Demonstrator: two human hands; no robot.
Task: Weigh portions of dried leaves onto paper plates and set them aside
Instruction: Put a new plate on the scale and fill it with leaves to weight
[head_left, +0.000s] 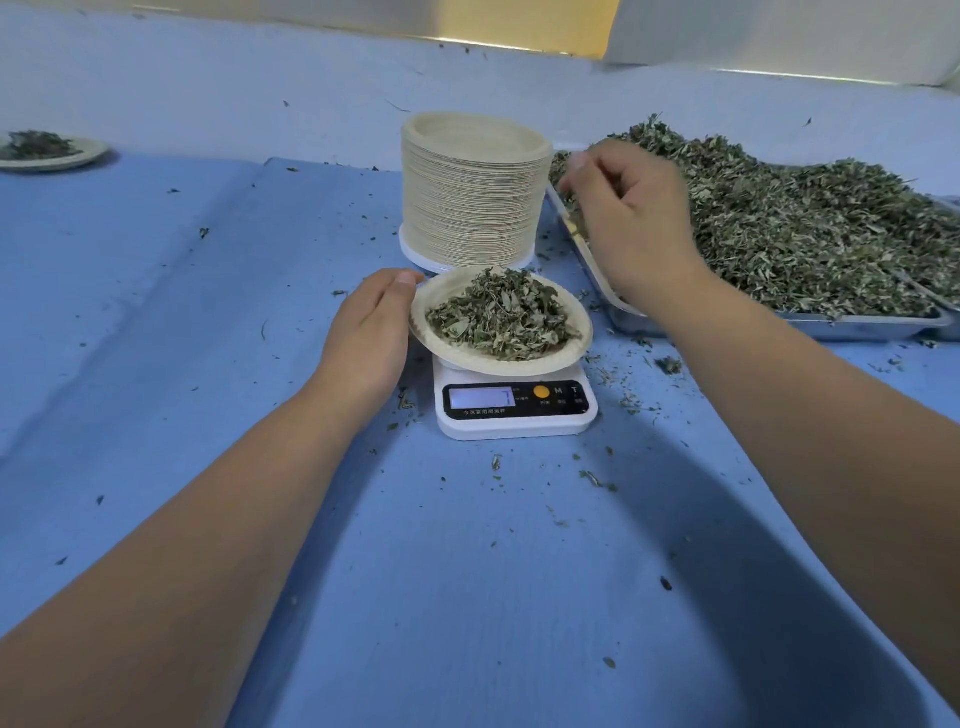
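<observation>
So, the right side of the frame is a big metal tray (862, 318) heaped with dried leaves (779, 223). The right hand (631, 223) hangs over its near left corner, fingers curled down into the pile, too blurry to tell if it's got any. In the middle, below a tall plate stack (470, 202), a leaf-filled paper plate (519, 364) sits tilted on the scale (514, 410), the left hand (366, 332) pinching its left rim, thumb on top.
</observation>
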